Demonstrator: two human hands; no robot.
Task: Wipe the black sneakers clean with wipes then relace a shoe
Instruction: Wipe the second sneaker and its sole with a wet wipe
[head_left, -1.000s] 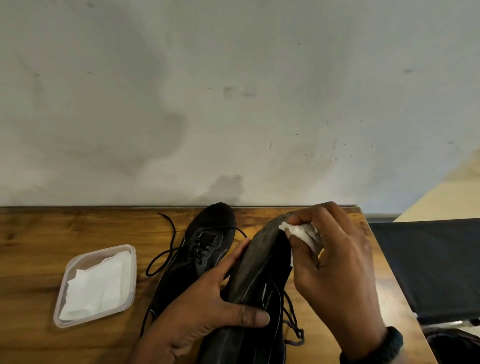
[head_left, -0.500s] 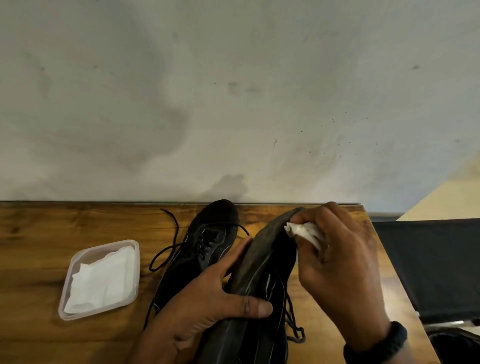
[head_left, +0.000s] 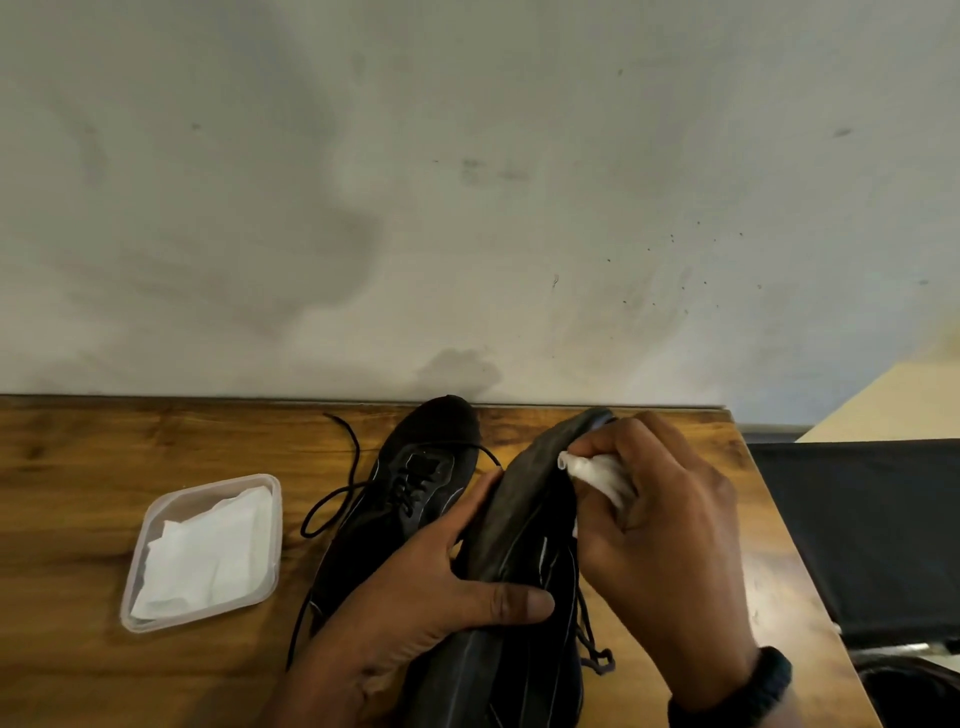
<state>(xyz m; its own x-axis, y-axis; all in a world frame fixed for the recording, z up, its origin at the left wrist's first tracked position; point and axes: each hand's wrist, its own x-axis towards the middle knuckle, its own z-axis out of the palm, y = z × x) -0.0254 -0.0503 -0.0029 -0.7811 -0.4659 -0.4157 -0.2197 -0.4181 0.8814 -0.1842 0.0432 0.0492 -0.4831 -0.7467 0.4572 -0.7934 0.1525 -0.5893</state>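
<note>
My left hand (head_left: 436, 592) grips a black sneaker (head_left: 524, 545) around its middle, turned on its side with the grey sole edge facing left and its toe pointing to the wall. My right hand (head_left: 670, 545) presses a crumpled white wipe (head_left: 597, 475) against the sneaker's toe end. Its loose lace (head_left: 592, 654) dangles below. The second black sneaker (head_left: 410, 493) lies flat on the wooden table (head_left: 78, 467), just left of the held one, with its laces trailing out to the left.
A clear plastic container (head_left: 156, 519) with folded white wipes (head_left: 208, 556) sits on the table at the left. A stained grey wall rises right behind the table. Past the table's right edge is a black surface (head_left: 872, 530). A black band circles my right wrist.
My right hand has slid the wipe a little down along the held sneaker's toe end. My left hand keeps the same grip.
</note>
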